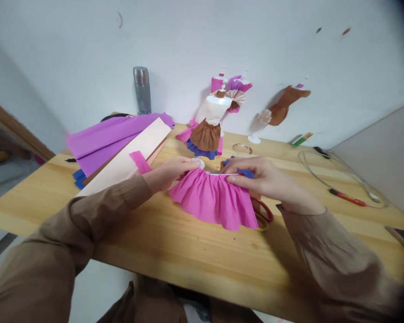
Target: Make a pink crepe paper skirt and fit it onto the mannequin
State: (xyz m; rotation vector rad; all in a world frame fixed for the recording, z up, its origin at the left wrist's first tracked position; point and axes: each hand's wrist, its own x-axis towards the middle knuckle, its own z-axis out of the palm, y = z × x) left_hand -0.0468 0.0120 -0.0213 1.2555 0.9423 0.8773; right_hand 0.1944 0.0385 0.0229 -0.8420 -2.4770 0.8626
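A pleated pink crepe-paper skirt (215, 199) lies fanned out on the wooden table (175, 242). My left hand (170, 172) pinches its gathered top edge at the left end, by a small white piece. My right hand (264, 177) pinches the same edge at the right end, fingers pressed together, with a bit of blue paper showing under them. Both arms wear brown sleeves.
Sheets of purple (110, 137), cream (134, 154) and blue paper lie at the back left. A steel flask (142, 89) stands by the wall. Two paper-dressed doll figures (211, 121) (279, 110) stand at the back. Red-handled scissors (264, 211) lie under my right wrist; a cable (336, 179) lies at right.
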